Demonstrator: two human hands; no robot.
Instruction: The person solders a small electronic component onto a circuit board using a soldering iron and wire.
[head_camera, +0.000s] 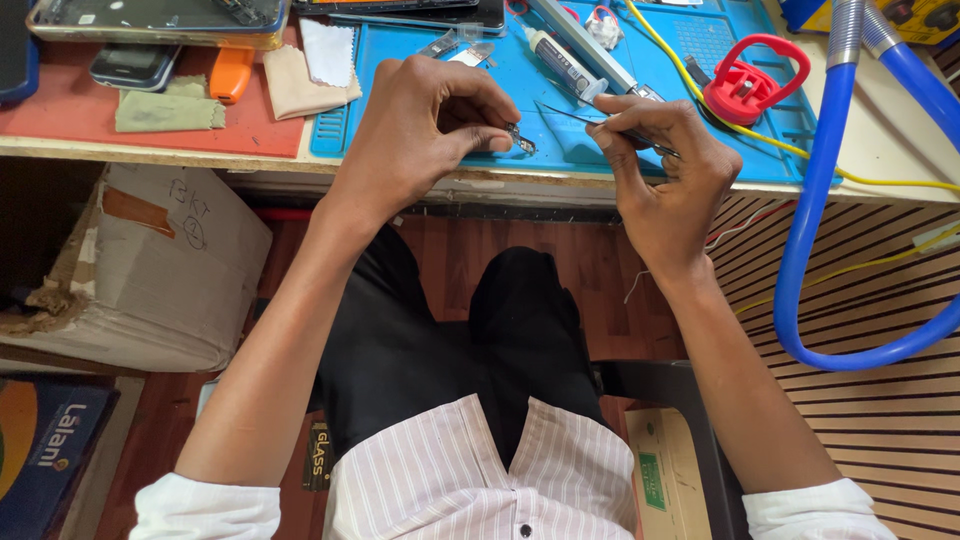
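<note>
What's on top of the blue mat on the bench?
On the blue mat: a red suction cup, a small tube, a yellow cable. The left hand and right hand cover the mat's front edge.

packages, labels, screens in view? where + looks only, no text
Cardboard box: under bench, left; brown, taped, crumpled.
Phone: bench top left; dark screen.
Tablet: top left edge; dark glass, pale frame.
Small box: floor by right arm; tan, green label.
Blue package: bottom left; orange patch.
</note>
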